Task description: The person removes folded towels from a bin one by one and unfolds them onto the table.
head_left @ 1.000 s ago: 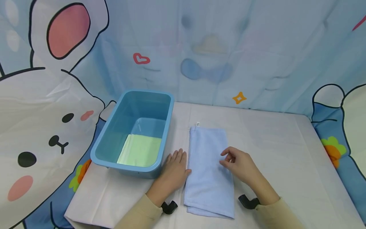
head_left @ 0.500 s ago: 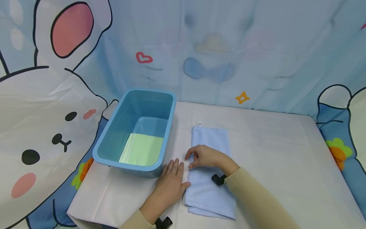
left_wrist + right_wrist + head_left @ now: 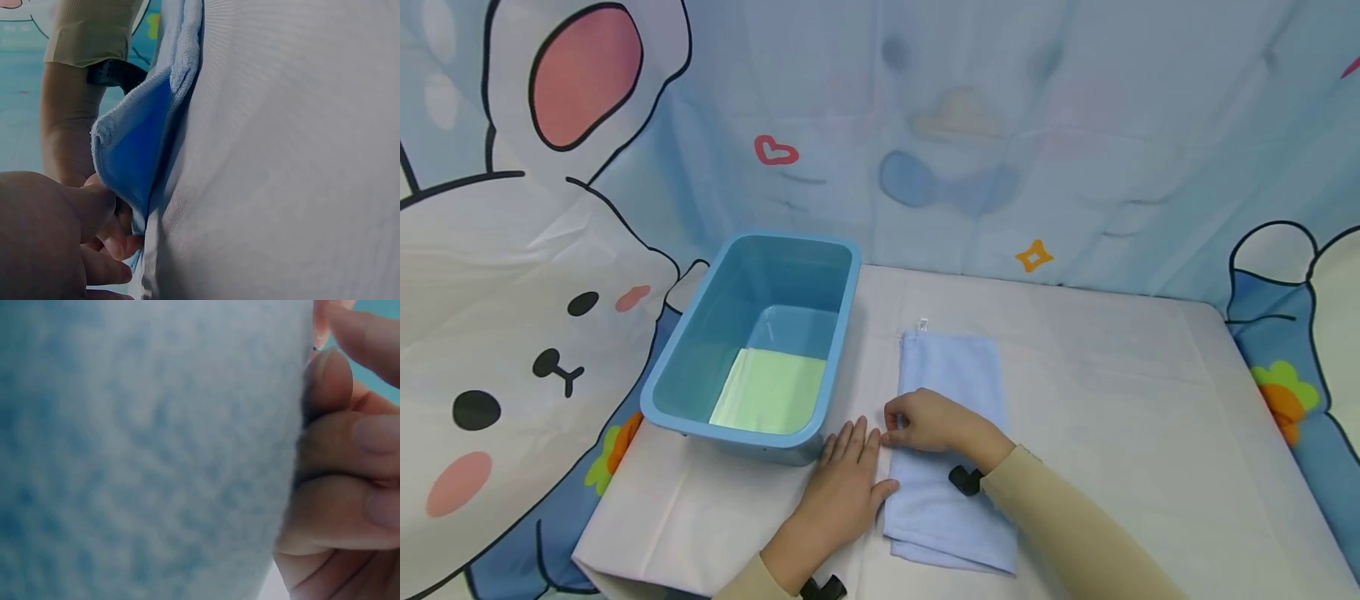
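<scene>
Head view can't tell you whether your right hand [image 3: 931, 421], fingers curled, pinches the folded, pale-blue towel [image 3: 947, 517]; your left hand [image 3: 838, 498] lies straight-fingered.

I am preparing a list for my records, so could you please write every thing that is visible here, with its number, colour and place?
basin: 1, blue, on the table's left part
folded sheet or cloth: 1, pale green, inside the basin
towel: 1, light blue, folded, right of the basin
tag: 1, white, at the towel's far edge
table cover: 1, white, under the basin and towel
cartoon backdrop: at least 1, mostly blue and white, behind and beside the table
wrist devices: 2, black, one at each wrist
sleeves: 2, beige, on both arms
left hand: 1, bare, between basin and towel
right hand: 1, bare, at the towel's left edge
</scene>
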`<action>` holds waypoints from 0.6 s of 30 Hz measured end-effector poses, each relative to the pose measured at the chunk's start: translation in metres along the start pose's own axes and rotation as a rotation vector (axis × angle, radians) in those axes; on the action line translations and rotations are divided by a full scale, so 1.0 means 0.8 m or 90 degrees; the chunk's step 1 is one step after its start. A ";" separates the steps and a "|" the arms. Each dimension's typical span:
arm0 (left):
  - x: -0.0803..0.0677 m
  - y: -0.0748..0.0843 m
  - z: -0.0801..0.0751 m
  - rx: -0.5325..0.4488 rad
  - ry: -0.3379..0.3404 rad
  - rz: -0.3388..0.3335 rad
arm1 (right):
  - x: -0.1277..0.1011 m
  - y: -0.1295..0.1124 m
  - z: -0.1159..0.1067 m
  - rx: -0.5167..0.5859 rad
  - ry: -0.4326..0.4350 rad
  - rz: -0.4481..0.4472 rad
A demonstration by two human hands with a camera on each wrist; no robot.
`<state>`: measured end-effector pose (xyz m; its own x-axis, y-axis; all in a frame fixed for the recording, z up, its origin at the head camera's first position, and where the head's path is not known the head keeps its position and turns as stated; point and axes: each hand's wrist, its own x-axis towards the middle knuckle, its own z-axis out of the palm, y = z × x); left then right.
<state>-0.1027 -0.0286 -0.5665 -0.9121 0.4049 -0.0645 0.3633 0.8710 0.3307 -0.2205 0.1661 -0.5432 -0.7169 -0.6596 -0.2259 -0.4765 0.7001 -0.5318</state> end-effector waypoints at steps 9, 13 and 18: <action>0.001 -0.003 0.000 -0.007 0.009 0.003 | -0.004 0.007 0.004 0.041 0.057 0.028; 0.000 -0.003 0.001 0.005 0.010 0.001 | -0.007 0.011 0.004 0.045 0.087 0.029; -0.002 -0.001 0.000 0.014 0.028 0.007 | -0.018 0.015 -0.002 0.082 0.096 0.038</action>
<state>-0.1018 -0.0299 -0.5671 -0.9155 0.4019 -0.0187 0.3768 0.8728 0.3101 -0.2170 0.1843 -0.5450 -0.8141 -0.5634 -0.1409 -0.3689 0.6891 -0.6237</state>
